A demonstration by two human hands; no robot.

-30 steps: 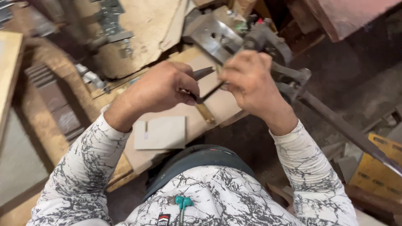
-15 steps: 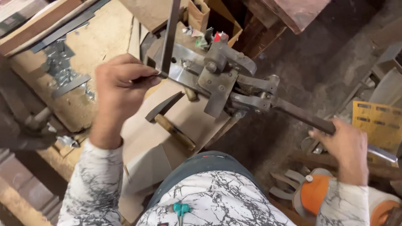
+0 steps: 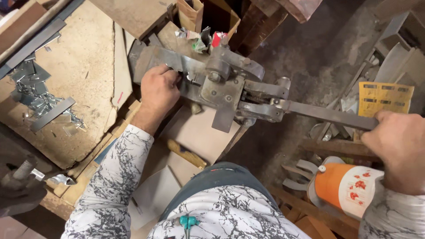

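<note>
The left hand [image 3: 159, 88] is clenched against the blade end of a grey lever shear [image 3: 221, 84] at the centre of the view, though what its fingers pinch there is hidden. At four o'clock, the right hand [image 3: 398, 141] grasps the shear's long handle bar [image 3: 327, 114], with an orange jug [image 3: 345, 186] just below and metal strips [image 3: 40, 95] at nine o'clock.

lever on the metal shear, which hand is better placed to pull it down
Right. The right hand already grips the end of the long lever, while the left hand is at the shear's blade, apparently steadying a workpiece.
</note>
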